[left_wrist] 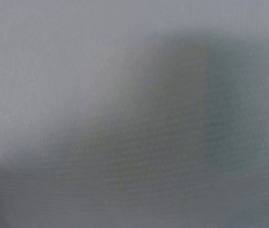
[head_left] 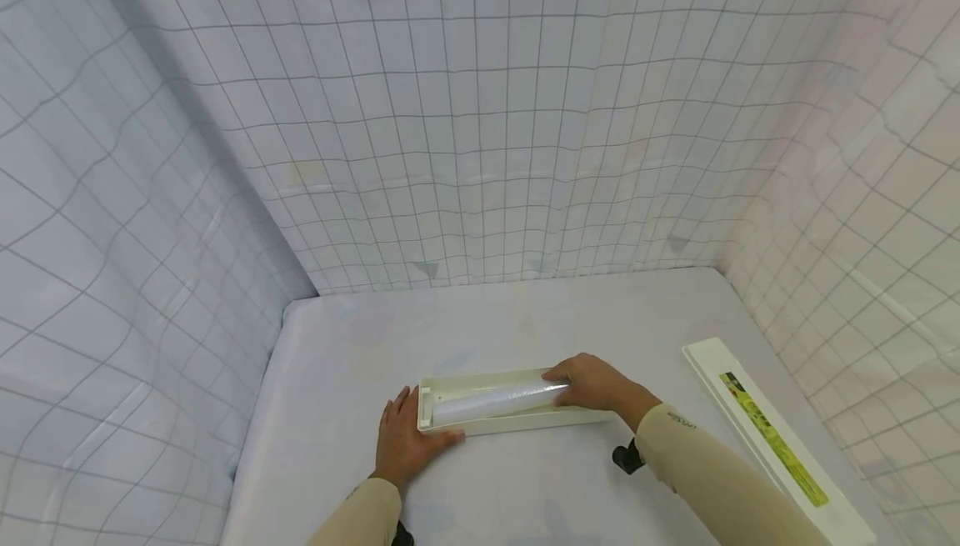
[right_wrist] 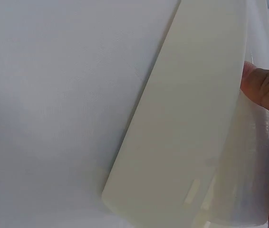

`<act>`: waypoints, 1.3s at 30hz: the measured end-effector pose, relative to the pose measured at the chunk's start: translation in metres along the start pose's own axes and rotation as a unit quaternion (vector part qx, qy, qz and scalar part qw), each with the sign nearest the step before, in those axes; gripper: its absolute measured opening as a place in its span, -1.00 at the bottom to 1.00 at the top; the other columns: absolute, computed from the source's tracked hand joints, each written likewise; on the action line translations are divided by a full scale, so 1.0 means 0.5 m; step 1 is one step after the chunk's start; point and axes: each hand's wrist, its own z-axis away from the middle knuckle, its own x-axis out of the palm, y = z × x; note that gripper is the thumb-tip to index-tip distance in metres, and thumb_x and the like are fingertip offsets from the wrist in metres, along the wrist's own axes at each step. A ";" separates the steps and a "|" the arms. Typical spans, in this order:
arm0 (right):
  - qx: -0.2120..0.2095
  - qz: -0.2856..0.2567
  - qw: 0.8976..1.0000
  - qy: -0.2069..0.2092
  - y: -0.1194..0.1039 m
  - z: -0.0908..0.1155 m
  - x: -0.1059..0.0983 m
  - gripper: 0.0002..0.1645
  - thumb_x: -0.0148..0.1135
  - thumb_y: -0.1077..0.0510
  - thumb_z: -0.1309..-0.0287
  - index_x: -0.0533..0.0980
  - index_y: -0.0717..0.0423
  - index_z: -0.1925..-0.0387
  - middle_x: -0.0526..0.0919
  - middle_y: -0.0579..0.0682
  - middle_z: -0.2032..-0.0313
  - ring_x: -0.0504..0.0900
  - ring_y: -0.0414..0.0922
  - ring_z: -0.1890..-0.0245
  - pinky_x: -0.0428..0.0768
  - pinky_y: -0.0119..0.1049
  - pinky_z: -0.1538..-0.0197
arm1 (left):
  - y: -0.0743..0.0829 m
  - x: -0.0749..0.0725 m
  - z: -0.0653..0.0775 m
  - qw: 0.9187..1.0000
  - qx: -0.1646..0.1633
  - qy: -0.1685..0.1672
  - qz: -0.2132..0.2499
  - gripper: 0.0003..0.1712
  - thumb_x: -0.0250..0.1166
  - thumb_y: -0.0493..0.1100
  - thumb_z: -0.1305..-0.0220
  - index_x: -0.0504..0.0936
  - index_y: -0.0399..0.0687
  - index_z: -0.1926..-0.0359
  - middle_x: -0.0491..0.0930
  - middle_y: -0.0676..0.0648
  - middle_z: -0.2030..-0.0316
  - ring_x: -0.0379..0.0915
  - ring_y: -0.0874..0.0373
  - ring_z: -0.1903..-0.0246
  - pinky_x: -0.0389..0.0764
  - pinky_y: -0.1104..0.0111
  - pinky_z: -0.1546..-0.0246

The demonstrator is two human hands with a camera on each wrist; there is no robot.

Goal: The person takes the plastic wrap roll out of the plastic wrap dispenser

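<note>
A long, shallow cream plastic box (head_left: 517,424) lies open-topped on the white-covered table. Inside it is a shiny roll of plastic wrap (head_left: 487,402). My right hand (head_left: 596,383) grips the roll near its right end, thumb on the near side and fingers over the far side. In the right wrist view, the thumb (right_wrist: 266,90) presses the roll (right_wrist: 248,175) just behind the box's side wall (right_wrist: 182,118). Around the box's left end, my left hand (head_left: 408,443) holds on, its thumb along the front wall. The left wrist view is only a dark blur.
A long cream lid (head_left: 712,363) with a yellow-green label (head_left: 776,438) lies slantwise at the table's right, beside my right forearm. Grid-patterned white sheets (head_left: 495,154) hang at the back and both sides of the table (head_left: 337,363).
</note>
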 end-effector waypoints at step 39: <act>-0.034 -0.016 0.998 0.041 0.024 0.029 -0.025 -0.42 0.51 0.00 -0.13 0.65 -0.03 -0.20 0.70 -0.05 -0.20 0.66 0.02 -0.21 0.64 0.03 -0.29 | 0.005 -0.004 -0.003 1.000 -0.011 -0.014 0.013 0.39 0.57 0.54 0.31 0.31 -0.05 -0.48 0.42 -0.20 -0.43 0.07 -0.17 -0.55 -0.15 -0.10 -0.64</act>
